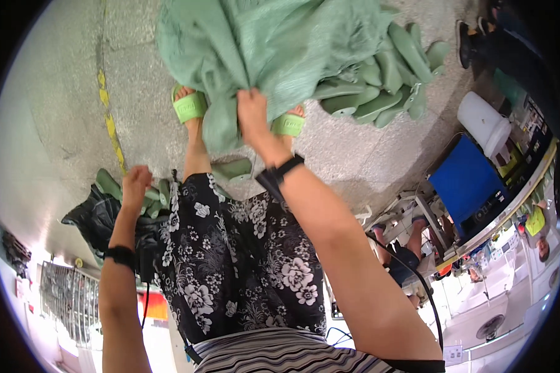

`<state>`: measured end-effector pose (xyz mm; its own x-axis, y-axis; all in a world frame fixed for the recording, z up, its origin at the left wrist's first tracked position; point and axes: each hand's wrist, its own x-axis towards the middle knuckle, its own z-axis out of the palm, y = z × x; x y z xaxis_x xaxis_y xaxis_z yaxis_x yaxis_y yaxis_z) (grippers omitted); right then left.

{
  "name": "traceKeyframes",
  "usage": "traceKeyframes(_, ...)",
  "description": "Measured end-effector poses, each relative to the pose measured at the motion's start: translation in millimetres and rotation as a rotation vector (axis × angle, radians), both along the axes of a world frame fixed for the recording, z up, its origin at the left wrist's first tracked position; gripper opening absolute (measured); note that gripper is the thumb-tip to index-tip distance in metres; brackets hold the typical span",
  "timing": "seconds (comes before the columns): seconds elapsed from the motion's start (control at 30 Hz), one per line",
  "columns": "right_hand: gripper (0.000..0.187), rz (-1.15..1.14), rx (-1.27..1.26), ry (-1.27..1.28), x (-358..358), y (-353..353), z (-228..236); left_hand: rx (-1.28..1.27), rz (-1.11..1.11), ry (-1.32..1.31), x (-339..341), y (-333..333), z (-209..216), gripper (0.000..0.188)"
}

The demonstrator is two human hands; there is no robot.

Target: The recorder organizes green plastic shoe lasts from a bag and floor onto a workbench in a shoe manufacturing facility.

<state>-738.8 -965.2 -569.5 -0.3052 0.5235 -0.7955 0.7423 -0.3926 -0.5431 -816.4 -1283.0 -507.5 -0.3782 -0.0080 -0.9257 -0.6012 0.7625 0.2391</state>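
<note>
A large green woven plastic sack [292, 43] spreads over the floor before me. My right hand [253, 118] is closed on a gathered fold of its near edge, and the cloth pulls into creases there. Beside the sack, to the right, lies a heap of green shoe soles [379, 93]. My left hand [135, 186] is off to the left, its fingers curled in, with nothing visible in them. Near it are more green soles [109, 184] and a black plastic bag [90, 217]. A bulging part of the sack [223, 127] hangs between my feet.
My feet in light green slippers [188, 107] stand at the sack's near edge. One loose sole [232, 169] lies between my legs. At right are a white bucket [484, 121], a blue panel [468, 177] and a workbench. Another person's dark-clothed legs [501, 46] stand at far right.
</note>
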Motion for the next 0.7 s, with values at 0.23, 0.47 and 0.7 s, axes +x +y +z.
traceKeyframes(0.23, 0.028, 0.022, -0.496, 0.499, 19, 51, 232, 0.311, 0.591, 0.077, -103, 201, 0, 0.081)
traceKeyframes(0.47, 0.027, 0.051, -0.744, 0.343, 147, 61, 384, 0.395, 0.492, -0.095, -82, 328, -4, 0.072)
traceKeyframes(0.7, 0.028, -0.094, -0.738, 0.081, 203, 60, 375, 0.126, 0.381, 0.067, -46, 347, 22, 0.031)
